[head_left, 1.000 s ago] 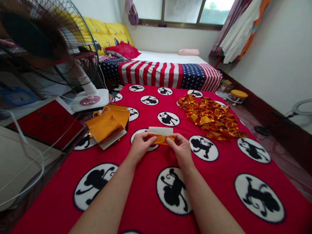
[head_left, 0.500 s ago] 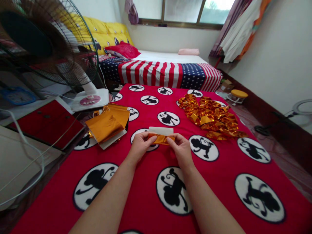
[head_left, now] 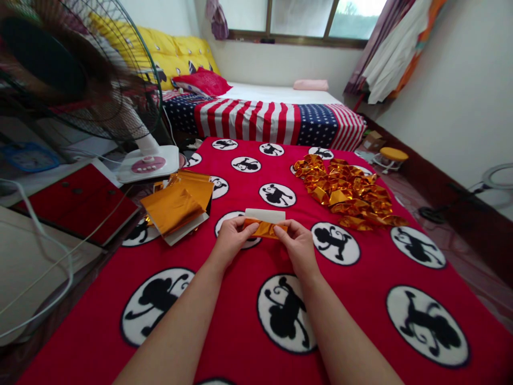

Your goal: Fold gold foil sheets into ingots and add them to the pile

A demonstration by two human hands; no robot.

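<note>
A sheet of gold foil paper [head_left: 263, 229], partly folded over, is held between my two hands, its white backing showing as a strip along the far edge. My left hand [head_left: 233, 235] pinches the left end, thumb on top of the gold side. At the right end, my right hand [head_left: 296, 239] grips it the same way. The fingers beneath the paper are hidden. To the left lies a stack of flat gold foil sheets [head_left: 176, 206]. A heap of folded gold foil pieces [head_left: 344, 190] rests on the right.
Everything lies on a red blanket [head_left: 224, 342] with black monkey figures in white circles. An electric fan [head_left: 148, 160] stands at the left, its blades blurred. Behind is a bed [head_left: 264, 120] with a flag-patterned cover. A yellow-topped stool [head_left: 393, 154] sits at the right.
</note>
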